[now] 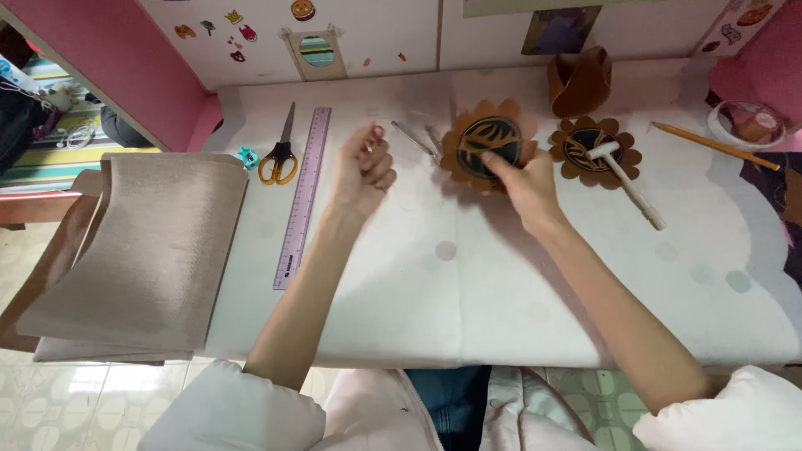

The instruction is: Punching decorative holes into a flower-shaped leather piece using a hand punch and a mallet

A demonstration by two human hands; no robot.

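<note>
The person's right hand (520,177) presses down on a brown flower-shaped leather piece (487,144) with a dark round centre bearing a leaf pattern, which lies on the white worktop (468,284) near its far edge, about midway along; the fingers are closed on the near rim of the piece, gripping it. The left hand (363,169) is raised just to the left of the piece, curled into a loose fist, its fingers pinched on something small and thin that is too small to make out. Between the two hands, touching the left side of the piece, lie slim metal tools (415,138). A second flower-shaped leather piece (595,152) lies just to the right of the first, with a white mallet (628,179) resting across it, the handle pointing toward the near right. Behind it, at the far edge, stands a brown leather pouch (578,82). A yellow pencil (712,145) lies toward the far right corner. On the left part of the worktop lie a purple ruler (302,196) and orange-handled scissors (280,159), and folded beige fabric (150,250) hangs over the left edge.
</note>
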